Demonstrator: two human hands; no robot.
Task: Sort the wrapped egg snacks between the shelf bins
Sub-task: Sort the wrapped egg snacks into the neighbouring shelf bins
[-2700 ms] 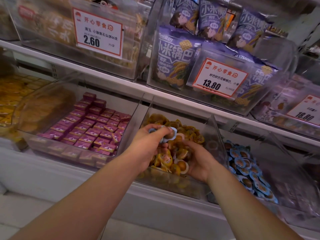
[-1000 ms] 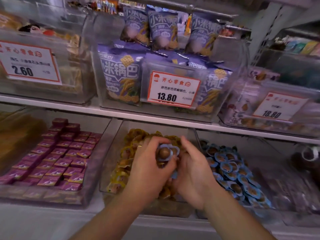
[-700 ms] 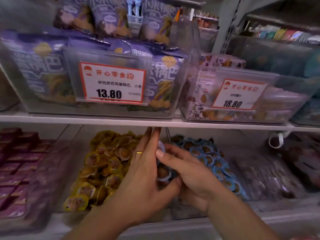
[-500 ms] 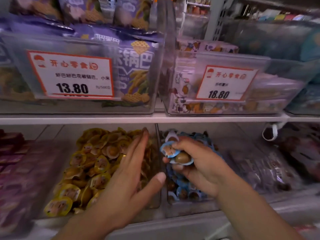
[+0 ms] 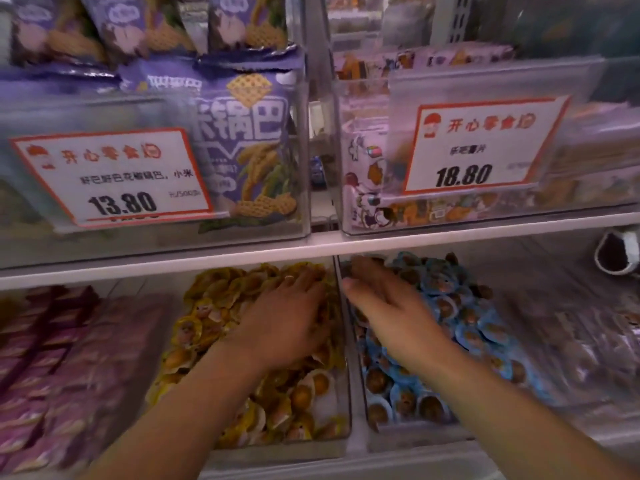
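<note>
Two clear bins sit side by side on the lower shelf. The left bin (image 5: 341,441) holds yellow-wrapped egg snacks (image 5: 214,313); the right bin (image 5: 408,441) holds blue-wrapped egg snacks (image 5: 467,327). My left hand (image 5: 284,317) lies palm down on the yellow pile, fingers stretched toward the back. My right hand (image 5: 388,306) lies flat over the blue pile with fingers straight and spread. Nothing shows in either hand's grip. A clear wall (image 5: 341,306) between the bins separates the hands.
A white shelf edge (image 5: 311,247) runs just above both hands. Above it stand bins of purple snack bags (image 5: 249,133) and small packs with price tags 13.80 (image 5: 114,174) and 18.80 (image 5: 478,147). Purple boxed snacks (image 5: 52,375) fill the bin at left.
My right hand held blue-wrapped eggs half a second ago; now it lies open on the blue pile without them. My left hand moved down onto the yellow pile. The view shifted right.
</note>
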